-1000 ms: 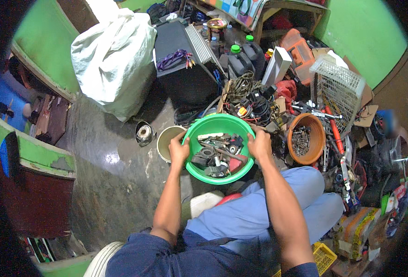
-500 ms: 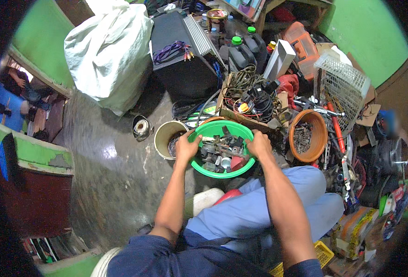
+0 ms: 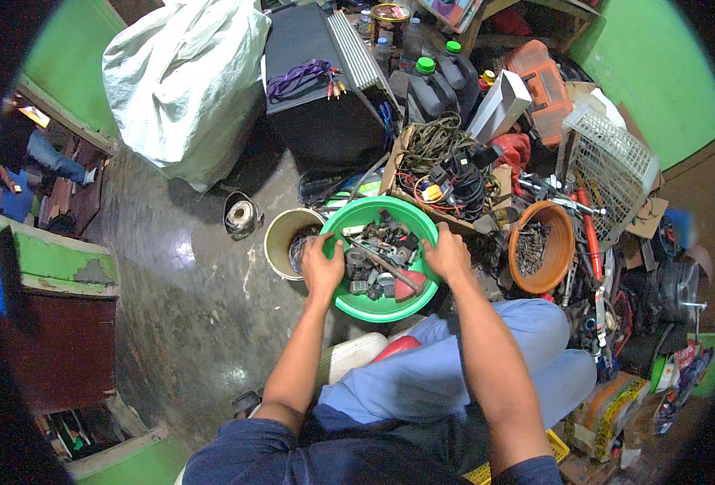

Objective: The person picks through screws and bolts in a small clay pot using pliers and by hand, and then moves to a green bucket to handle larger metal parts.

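Observation:
Between both hands I hold a round green plastic basin [image 3: 383, 316] in front of my knees. My left hand [image 3: 322, 265] grips its left rim, the thumb toward the inside. On the opposite side my right hand [image 3: 448, 257] clasps the rim, fingers partly hidden behind the wall. Inside lies a jumble of small metal and dark plastic parts [image 3: 383, 242], with a long thin rod across it. A dull red piece [image 3: 409, 284] rests at the lower right of the basin. Close to my left hand stands a cream bucket [image 3: 270, 246] with small parts in it.
An orange-brown bucket [image 3: 568, 242] of small metal pieces stands right of my right hand. Beyond the basin is a cardboard box [image 3: 389, 174] of cables. A white sack [image 3: 184, 89] and a black cabinet [image 3: 325, 133] stand farther back. Tools and a wire basket [image 3: 608, 153] crowd the right.
The basin has tipped more toward me, showing more of its inside, and its parts have shifted. Both hands keep hold of the rim. The whole view has shifted slightly.

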### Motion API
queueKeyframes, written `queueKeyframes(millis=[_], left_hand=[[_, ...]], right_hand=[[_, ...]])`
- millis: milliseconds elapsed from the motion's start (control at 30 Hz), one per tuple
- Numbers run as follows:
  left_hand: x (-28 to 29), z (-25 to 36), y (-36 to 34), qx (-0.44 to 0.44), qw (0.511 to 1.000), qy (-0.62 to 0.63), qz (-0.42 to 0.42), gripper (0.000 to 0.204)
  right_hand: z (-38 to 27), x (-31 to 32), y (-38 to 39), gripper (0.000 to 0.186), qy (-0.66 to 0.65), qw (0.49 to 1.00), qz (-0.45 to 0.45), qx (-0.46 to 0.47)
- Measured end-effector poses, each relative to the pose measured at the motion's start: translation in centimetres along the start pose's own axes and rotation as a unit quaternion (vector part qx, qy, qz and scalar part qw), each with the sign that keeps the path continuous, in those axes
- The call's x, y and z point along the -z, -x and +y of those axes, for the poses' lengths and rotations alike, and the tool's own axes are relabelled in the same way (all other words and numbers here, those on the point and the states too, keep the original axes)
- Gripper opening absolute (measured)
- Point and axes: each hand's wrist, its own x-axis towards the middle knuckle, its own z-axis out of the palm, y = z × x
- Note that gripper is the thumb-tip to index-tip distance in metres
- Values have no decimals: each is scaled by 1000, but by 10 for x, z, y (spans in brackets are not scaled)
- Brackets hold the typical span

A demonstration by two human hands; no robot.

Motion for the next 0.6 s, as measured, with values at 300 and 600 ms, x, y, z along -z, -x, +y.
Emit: queueKeyframes(millis=[300,600], left_hand=[[3,7,-1,65,994,83,7,25],[-6,4,3,36,998,-27,-33,32]], right_hand=[[-4,6,-3,40,-36,999,27,-21],[-4,-6,-14,44,-27,999,24,35]])
